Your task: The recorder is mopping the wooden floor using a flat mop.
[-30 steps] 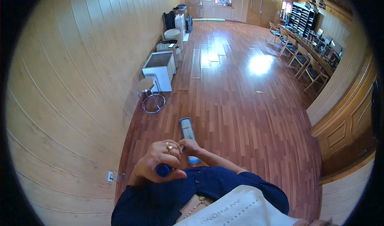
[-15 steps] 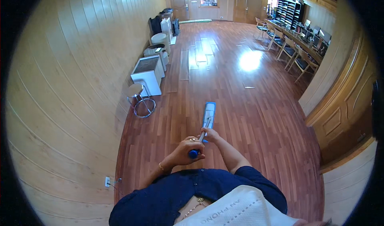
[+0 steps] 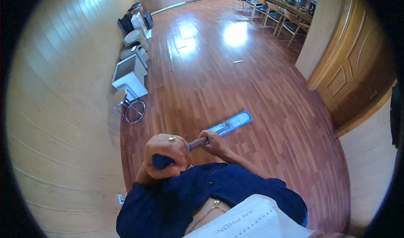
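Observation:
A flat mop (image 3: 241, 118) with a blue-edged, pale rectangular head lies on the wooden floor in front of me, slanting up to the right. Its handle (image 3: 198, 143) runs back toward my body. My left hand (image 3: 167, 151), with a ring on one finger, is wrapped round the dark blue top end of the handle, close to my chest. Lower on the shaft, my right hand (image 3: 214, 143) grips it near the mop head. The near part of the head is partly hidden behind my right hand.
Along the left wall stand a round stool (image 3: 134, 111) with metal legs, a white cabinet (image 3: 135, 85) and several bins and boxes. A wooden door (image 3: 349, 65) is on the right. Wooden chairs (image 3: 290, 25) line a long desk at the far right.
The mop head has swung from pointing straight ahead to slanting right. My left hand has moved left and nearer with the handle end. The view has turned and tipped downward.

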`<state>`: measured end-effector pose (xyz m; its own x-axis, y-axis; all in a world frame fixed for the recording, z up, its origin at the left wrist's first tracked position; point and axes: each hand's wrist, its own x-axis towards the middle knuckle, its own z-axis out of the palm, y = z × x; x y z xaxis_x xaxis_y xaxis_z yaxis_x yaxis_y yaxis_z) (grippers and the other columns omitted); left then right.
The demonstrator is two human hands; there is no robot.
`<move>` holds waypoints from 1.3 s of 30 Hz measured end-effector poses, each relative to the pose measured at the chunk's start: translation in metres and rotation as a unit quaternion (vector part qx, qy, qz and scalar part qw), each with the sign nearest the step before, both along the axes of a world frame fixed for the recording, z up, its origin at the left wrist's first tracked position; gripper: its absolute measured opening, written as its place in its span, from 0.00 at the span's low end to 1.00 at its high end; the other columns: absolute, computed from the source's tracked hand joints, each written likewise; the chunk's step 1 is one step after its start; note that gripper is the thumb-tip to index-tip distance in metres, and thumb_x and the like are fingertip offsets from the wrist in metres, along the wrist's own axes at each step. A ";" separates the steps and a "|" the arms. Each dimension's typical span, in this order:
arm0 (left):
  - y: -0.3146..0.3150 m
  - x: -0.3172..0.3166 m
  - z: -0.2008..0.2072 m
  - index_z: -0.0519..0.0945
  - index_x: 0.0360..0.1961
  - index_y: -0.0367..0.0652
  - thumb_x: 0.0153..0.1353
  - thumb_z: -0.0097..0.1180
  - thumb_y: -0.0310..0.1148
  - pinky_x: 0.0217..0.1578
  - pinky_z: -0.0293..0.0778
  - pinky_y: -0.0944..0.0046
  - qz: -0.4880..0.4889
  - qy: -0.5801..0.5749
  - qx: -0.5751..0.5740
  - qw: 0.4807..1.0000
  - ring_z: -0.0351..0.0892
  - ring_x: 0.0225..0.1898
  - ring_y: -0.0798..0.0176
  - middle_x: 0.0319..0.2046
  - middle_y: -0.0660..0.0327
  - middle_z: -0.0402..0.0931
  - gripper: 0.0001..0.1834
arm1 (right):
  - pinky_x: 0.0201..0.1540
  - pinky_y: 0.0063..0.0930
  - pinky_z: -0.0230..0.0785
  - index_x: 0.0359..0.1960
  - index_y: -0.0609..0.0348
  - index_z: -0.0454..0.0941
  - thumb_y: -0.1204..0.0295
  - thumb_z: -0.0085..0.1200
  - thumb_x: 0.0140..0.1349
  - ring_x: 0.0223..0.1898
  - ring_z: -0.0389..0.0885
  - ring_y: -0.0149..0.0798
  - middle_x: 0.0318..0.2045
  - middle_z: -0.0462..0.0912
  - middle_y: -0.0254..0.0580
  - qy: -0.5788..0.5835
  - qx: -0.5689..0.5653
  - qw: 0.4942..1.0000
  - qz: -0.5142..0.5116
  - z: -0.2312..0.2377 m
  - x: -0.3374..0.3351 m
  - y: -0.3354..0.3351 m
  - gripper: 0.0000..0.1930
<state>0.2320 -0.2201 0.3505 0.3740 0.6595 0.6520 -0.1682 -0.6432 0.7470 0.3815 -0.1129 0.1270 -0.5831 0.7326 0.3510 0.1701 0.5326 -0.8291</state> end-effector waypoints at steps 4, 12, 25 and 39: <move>0.012 0.007 0.024 0.78 0.24 0.37 0.50 0.68 0.43 0.27 0.75 0.58 -0.132 -0.022 0.057 0.989 0.79 0.20 0.56 0.19 0.58 0.76 0.18 | 0.30 0.44 0.67 0.28 0.57 0.72 0.71 0.56 0.56 0.31 0.77 0.59 0.25 0.78 0.52 -0.006 -0.003 1.000 0.028 0.053 0.014 -0.019 0.06; 0.050 0.022 0.000 0.75 0.21 0.40 0.50 0.64 0.27 0.30 0.75 0.56 -0.085 0.040 0.092 0.991 0.75 0.21 0.55 0.19 0.59 0.72 0.09 | 0.28 0.46 0.66 0.28 0.55 0.72 0.64 0.53 0.61 0.28 0.78 0.56 0.24 0.77 0.52 -0.080 0.054 0.993 -0.068 0.026 0.022 0.021 0.09; 0.204 0.068 -0.165 0.76 0.25 0.48 0.49 0.66 0.38 0.51 0.65 0.49 0.106 0.348 0.130 0.922 0.79 0.39 0.57 0.32 0.61 0.78 0.11 | 0.33 0.34 0.71 0.25 0.57 0.76 0.64 0.53 0.57 0.24 0.75 0.37 0.25 0.76 0.38 0.156 -0.430 0.885 -0.088 -0.163 0.067 0.281 0.10; 0.292 0.038 -0.168 0.73 0.20 0.50 0.48 0.66 0.39 0.56 0.61 0.48 0.127 0.242 0.194 0.942 0.81 0.34 0.64 0.24 0.66 0.78 0.13 | 0.39 0.42 0.74 0.28 0.47 0.78 0.57 0.60 0.51 0.40 0.78 0.41 0.33 0.80 0.31 -0.238 0.140 0.943 -0.187 -0.132 0.056 0.313 0.10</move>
<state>0.2699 0.0722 0.1829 0.5518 0.5149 0.6560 0.3291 -0.8573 0.3960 0.4375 0.1998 -0.0046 -0.4434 0.8359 0.3236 0.7068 0.5480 -0.4473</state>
